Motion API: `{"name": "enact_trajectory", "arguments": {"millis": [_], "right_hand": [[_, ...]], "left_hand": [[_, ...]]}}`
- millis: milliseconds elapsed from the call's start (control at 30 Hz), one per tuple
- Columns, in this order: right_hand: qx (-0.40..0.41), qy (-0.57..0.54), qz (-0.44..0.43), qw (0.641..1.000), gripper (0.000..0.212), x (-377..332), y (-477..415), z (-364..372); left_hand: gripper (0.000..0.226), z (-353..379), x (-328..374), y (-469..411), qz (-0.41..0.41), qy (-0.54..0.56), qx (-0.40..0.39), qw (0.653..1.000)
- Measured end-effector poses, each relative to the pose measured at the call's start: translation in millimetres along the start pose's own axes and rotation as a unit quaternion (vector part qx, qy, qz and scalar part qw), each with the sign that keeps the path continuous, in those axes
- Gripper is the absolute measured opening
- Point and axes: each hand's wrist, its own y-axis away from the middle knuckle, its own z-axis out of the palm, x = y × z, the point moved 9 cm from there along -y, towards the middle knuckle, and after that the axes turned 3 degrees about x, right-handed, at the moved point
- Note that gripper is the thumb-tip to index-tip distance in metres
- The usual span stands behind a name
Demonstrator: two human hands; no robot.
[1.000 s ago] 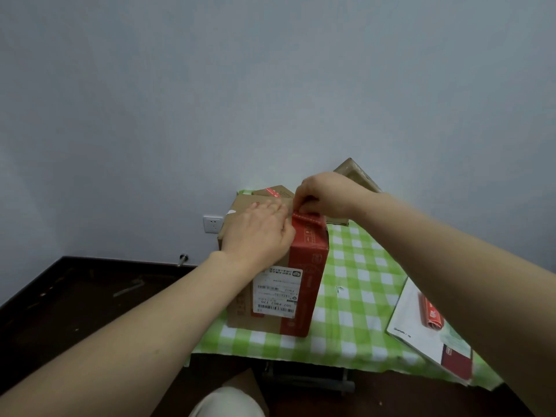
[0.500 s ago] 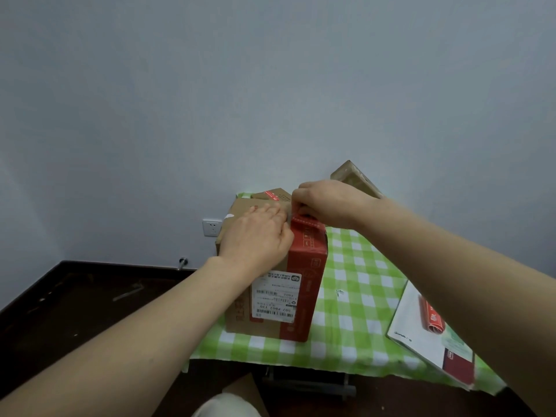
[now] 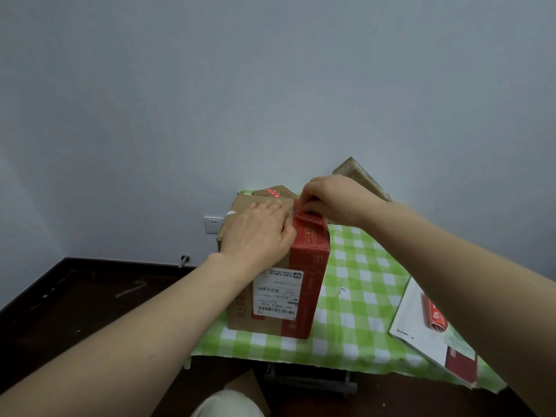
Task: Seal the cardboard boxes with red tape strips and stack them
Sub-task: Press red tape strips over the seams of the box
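Cardboard box on the table at 12 o'clock. Left hand still presses flat on top; right hand, barely shifted, pinches the red tape strip at its edge: sealing unfinished.

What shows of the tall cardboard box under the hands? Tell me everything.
The box is brown cardboard with a red side and a white barcode label on its near face. It stands upright on the green checked cloth. The left hand presses flat on its top, and the right hand pinches a red tape strip at the top edge.
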Motion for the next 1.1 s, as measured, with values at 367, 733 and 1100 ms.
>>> {"name": "enact_trajectory", "arguments": {"millis": [367,733,1100], "right_hand": [[-0.042,0.017,-0.043,0.998,0.025,-14,-4,3],[-0.021,-0.010,-0.053,0.998,0.020,-7,0,4],[0.010,0.004,-0.074,0.997,0.017,-7,3,5]], "left_hand": [[0.077,-2,2,-1,0.002,-0.016,0.031,0.999],[0.057,2,1,-2,-0.005,-0.003,0.005,1.000],[0.048,4,0,-3,-0.006,-0.006,-0.004,1.000]]}}
